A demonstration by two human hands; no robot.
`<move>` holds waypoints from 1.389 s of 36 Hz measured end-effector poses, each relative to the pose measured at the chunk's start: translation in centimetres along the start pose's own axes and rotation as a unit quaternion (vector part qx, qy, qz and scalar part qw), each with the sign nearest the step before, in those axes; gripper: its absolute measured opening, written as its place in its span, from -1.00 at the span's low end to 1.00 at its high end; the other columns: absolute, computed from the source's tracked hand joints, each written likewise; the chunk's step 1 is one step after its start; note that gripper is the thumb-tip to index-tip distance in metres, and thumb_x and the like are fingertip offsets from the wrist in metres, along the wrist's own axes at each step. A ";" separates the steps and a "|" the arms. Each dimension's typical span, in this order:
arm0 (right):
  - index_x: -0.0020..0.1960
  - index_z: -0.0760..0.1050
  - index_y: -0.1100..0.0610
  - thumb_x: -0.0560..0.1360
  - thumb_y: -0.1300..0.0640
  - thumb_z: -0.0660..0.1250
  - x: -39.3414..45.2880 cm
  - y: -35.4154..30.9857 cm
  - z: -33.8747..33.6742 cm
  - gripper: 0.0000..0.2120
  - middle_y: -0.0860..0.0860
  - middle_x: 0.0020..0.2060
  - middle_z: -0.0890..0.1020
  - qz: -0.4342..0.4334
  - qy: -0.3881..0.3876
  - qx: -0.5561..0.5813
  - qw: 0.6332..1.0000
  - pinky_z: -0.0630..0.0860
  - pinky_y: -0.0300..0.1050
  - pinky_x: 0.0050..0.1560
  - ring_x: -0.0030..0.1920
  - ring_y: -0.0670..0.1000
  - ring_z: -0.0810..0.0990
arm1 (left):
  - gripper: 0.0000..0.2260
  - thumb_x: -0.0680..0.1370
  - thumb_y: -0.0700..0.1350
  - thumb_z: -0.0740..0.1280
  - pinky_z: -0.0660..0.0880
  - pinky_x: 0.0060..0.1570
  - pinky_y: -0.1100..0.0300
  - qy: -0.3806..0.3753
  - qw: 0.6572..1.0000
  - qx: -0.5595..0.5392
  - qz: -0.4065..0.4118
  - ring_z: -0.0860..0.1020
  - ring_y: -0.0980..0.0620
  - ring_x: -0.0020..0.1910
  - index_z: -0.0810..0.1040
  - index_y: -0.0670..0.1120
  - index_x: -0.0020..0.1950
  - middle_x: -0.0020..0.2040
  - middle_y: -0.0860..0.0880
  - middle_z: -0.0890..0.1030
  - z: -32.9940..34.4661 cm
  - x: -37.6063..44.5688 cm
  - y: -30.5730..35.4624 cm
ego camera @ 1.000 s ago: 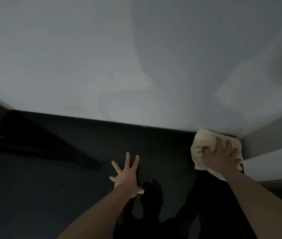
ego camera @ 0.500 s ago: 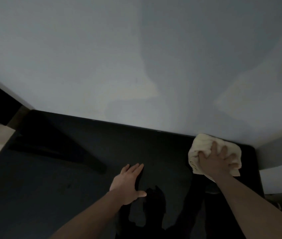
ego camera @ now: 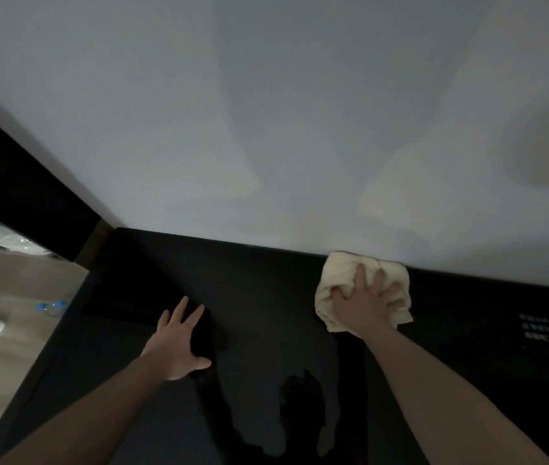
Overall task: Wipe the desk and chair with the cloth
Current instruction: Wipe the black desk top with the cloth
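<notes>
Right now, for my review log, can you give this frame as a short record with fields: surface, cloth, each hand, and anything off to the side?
surface: dark desk, its far edge against a pale wall
cloth: cream cloth, bunched, lying on the desk near the wall
right hand: right hand on top of the cloth, fingers spread, pressing it down
left hand: left hand flat on the desk, fingers straight, holding nothing
off to the side: bottle with a blue cap on the floor at left, blurred
chair: not in view

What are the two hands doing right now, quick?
Left hand: open, fingers straight, flat on the dark desk.
Right hand: fingers spread, pressing the cream cloth against the desk.
</notes>
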State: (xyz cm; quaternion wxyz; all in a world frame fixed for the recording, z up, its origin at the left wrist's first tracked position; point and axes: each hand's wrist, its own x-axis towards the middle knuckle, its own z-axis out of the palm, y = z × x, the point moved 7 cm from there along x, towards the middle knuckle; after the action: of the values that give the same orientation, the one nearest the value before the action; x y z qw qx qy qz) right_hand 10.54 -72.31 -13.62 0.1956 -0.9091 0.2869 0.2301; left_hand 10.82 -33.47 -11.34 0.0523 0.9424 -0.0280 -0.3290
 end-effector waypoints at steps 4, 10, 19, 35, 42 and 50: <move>0.62 -0.31 -0.13 0.53 -0.44 0.03 -0.2 -0.5 0.7 -0.15 0.07 0.60 -0.28 -0.005 -0.001 0.008 1.000 -0.26 0.40 0.49 0.56 0.37 -0.28 | 0.11 0.41 0.13 0.58 0.20 0.52 -0.27 -0.030 1.000 -0.006 -0.005 -0.19 -0.27 0.63 -0.20 0.19 0.66 0.65 0.08 -0.32 0.1 0.8 -2.2; 0.61 -0.31 -0.18 0.47 -0.52 0.08 -0.7 2.5 0.1 -0.07 -0.02 0.62 -0.27 0.005 -0.004 0.033 0.999 -0.25 0.29 0.55 0.59 0.26 -0.29 | 0.12 0.44 0.02 0.58 0.15 0.53 -0.30 -0.041 0.998 -0.041 -0.007 -0.25 -0.28 0.61 -0.24 0.18 0.65 0.64 0.08 -0.34 0.9 1.2 -2.3; 0.60 -0.33 -0.24 0.51 -0.48 0.05 0.2 7.6 -2.1 -0.14 -0.05 0.62 -0.29 0.042 0.001 0.019 0.999 -0.29 0.25 0.53 0.60 0.20 -0.32 | 0.13 0.44 -0.03 0.59 0.21 0.51 -0.31 -0.045 0.998 -0.041 -0.017 -0.26 -0.29 0.60 -0.26 0.20 0.64 0.62 0.09 -0.37 1.2 1.7 -2.4; 0.61 -0.21 -0.16 0.55 -0.38 0.06 1.1 6.8 -1.9 -0.22 0.01 0.61 -0.17 0.111 0.057 0.006 0.992 -0.22 0.38 0.50 0.58 0.31 -0.19 | 0.14 0.43 -0.02 0.59 0.12 0.52 -0.31 -0.057 0.998 -0.026 -0.006 -0.29 -0.31 0.59 -0.26 0.20 0.64 0.62 0.08 -0.39 0.5 2.0 -2.2; 0.62 -0.22 -0.14 0.55 -0.37 0.06 -0.5 0.8 0.7 -0.21 0.05 0.61 -0.20 0.151 0.055 0.025 0.987 -0.23 0.40 0.49 0.57 0.35 -0.22 | 0.13 0.42 0.10 0.58 0.08 0.53 -0.33 -0.057 0.998 -0.004 0.039 -0.32 -0.33 0.58 -0.26 0.20 0.64 0.61 0.09 -0.40 0.3 2.6 -3.0; 0.62 -0.29 -0.11 0.57 -0.37 0.02 -1.8 -12.3 5.7 -0.20 0.09 0.61 -0.26 0.127 0.036 0.026 0.991 -0.29 0.43 0.47 0.55 0.41 -0.27 | -0.02 0.45 0.26 0.49 0.22 0.53 -0.13 -0.039 0.987 0.020 0.156 -0.13 -0.12 0.65 -0.07 0.16 0.67 0.67 0.11 -0.16 -2.7 4.3 -7.0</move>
State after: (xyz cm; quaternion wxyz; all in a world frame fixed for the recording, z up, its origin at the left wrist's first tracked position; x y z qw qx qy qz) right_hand 14.95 -59.42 -14.59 0.1779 -0.8675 0.4130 0.2126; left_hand 15.99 -26.64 -12.67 0.0824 0.9138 -0.1830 -0.3531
